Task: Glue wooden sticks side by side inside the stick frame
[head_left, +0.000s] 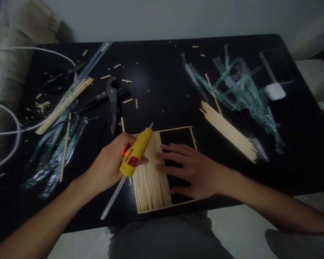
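My left hand [110,162] is closed around a yellow glue gun [136,151], its nozzle pointing up and away over the table and a clear glue stick sticking out behind. A red light glows on its side. My right hand [187,169] lies flat with fingers stretched out, pressing on a panel of wooden sticks [151,176] laid side by side inside a square stick frame [178,128]. The frame's right part shows bare black table.
A loose bundle of wooden sticks [228,131] lies right of the frame, with plastic wrappers [240,90] behind it. Pliers [112,97], more sticks [65,104], wrappers and white cable [13,133] sit on the left. A phone and white box [275,91] are far right.
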Demonstrator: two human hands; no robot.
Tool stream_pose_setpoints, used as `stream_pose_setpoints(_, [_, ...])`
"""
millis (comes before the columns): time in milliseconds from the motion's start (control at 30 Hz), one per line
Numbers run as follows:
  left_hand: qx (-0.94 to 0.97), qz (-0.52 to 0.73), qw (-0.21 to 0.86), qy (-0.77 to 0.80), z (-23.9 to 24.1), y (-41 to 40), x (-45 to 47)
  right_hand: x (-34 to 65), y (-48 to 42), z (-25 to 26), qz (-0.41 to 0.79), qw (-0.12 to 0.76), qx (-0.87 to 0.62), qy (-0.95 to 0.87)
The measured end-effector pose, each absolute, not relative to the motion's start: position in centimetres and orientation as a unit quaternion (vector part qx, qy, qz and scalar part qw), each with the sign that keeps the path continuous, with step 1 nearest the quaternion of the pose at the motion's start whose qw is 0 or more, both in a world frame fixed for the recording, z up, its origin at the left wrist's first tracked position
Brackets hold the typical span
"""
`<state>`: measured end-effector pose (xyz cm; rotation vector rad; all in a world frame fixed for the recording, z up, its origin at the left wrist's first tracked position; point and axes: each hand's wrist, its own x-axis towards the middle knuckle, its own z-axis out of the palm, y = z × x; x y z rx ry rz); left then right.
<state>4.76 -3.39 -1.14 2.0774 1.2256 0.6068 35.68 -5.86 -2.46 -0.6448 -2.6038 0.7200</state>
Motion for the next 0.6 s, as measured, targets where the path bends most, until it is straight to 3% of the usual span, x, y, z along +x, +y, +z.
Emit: stream_pose_setpoints(600, [0.795,0.239,0.311,0.463,-1.41,-3.58,4.69,35.09,-5.5,-3.2,0.193,0.238,-0.236,-0.922])
